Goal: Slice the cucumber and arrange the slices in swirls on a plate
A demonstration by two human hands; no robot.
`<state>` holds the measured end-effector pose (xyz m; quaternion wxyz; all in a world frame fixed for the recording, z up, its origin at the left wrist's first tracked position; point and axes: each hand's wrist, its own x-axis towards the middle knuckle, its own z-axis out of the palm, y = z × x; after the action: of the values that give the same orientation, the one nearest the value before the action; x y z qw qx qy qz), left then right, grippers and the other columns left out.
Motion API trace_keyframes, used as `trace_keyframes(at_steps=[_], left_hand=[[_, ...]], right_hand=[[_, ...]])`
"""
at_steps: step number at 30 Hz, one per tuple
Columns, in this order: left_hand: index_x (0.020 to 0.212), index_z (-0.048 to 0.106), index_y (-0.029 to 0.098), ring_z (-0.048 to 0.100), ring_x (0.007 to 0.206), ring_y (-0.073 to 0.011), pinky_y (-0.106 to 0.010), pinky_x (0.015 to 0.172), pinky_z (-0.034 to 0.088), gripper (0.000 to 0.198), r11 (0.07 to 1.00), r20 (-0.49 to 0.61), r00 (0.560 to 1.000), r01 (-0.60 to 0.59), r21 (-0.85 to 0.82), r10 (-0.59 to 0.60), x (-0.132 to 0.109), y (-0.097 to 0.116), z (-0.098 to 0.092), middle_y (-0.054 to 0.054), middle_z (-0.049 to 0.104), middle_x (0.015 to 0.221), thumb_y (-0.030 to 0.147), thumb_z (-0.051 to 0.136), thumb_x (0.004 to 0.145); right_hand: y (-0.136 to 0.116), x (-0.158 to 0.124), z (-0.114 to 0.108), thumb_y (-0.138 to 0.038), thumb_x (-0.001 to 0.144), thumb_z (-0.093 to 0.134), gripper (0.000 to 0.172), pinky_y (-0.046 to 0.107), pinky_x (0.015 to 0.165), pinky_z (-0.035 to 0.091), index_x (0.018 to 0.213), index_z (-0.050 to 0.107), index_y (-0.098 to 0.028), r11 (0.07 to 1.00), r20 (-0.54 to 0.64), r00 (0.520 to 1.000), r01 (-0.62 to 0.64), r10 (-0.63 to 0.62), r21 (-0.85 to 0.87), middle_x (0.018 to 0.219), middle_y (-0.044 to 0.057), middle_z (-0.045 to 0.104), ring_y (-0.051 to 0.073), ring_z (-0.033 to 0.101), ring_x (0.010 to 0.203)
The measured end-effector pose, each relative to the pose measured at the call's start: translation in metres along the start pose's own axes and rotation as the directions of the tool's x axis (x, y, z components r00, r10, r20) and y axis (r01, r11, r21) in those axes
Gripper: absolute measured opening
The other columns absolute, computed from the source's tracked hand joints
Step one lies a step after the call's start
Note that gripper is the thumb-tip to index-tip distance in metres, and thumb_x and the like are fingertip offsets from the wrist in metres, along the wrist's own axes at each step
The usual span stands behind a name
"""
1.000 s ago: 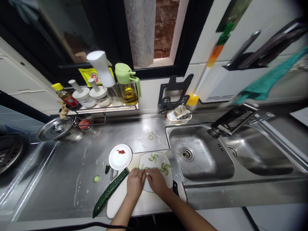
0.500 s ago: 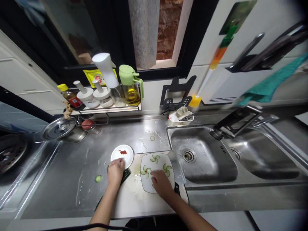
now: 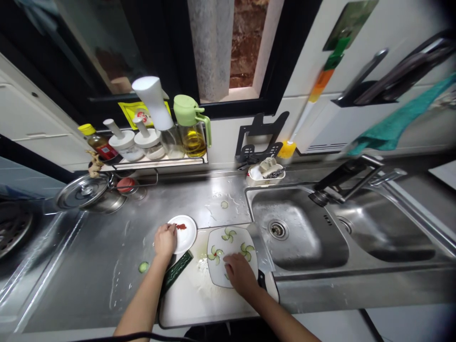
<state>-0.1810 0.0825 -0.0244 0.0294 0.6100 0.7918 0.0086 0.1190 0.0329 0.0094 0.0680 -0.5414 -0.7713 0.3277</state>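
Fingers of left hand (image 3: 165,239) touch round white saucer (image 3: 184,233).

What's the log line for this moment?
left hand: touching small plate | right hand: on square plate | cucumber: on board

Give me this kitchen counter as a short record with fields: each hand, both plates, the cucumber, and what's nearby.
Left hand: the left hand reaches onto the small round plate, fingertips at the red bits.
Right hand: the right hand rests on the square plate.
Square plate: three cucumber pinwheels show.
Cucumber: the whole cucumber lies on the cutting board, partly under the left forearm.
Loose bits: one cucumber slice lies on the steel counter.
Nearby: the sink is right of the square plate.
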Motion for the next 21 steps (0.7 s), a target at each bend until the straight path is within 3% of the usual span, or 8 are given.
trace_keyframes(at_steps=[11, 17, 21], left_hand=[[0.099, 0.071, 0.018, 0.057, 0.089, -0.0213, -0.032, 0.086, 0.042, 0.032, 0.994, 0.0, 0.999, 0.036, -0.106, -0.036, 0.0018, -0.0011, -0.0021, -0.009, 0.067, 0.093, 0.028, 0.042, 0.087], [0.102, 0.07, 0.021, 0.054, 0.089, -0.0214, -0.032, 0.084, 0.041, 0.03, 0.983, -0.103, 0.987, 0.108, -0.149, -0.124, -0.0022, -0.0004, -0.0012, -0.008, 0.063, 0.1, 0.027, 0.046, 0.086], [0.102, 0.07, 0.022, 0.053, 0.09, -0.0219, -0.032, 0.084, 0.041, 0.031, 0.988, -0.085, 0.993, 0.07, -0.139, -0.082, 0.0001, -0.0034, -0.0024, -0.008, 0.064, 0.099, 0.029, 0.044, 0.087]], right_hand=[[0.0006, -0.0012, 0.0045, -0.015, 0.085, 0.044, 0.023, 0.033, 0.095, 0.034, 0.093, 0.065, -0.018, 1.0, -0.007, 1.0, 0.009, -0.009, -0.003, 0.095, 0.008, 0.065, 0.021, 0.055, 0.094], [0.0012, -0.0015, 0.0042, -0.015, 0.085, 0.044, 0.023, 0.032, 0.092, 0.035, 0.093, 0.065, -0.018, 1.0, -0.004, 1.0, 0.004, -0.004, 0.005, 0.096, 0.008, 0.064, 0.021, 0.054, 0.095], [0.0005, -0.0024, 0.0033, -0.016, 0.085, 0.045, 0.023, 0.031, 0.089, 0.036, 0.094, 0.065, -0.018, 1.0, 0.008, 1.0, -0.002, 0.002, 0.004, 0.096, 0.008, 0.064, 0.021, 0.054, 0.095]])
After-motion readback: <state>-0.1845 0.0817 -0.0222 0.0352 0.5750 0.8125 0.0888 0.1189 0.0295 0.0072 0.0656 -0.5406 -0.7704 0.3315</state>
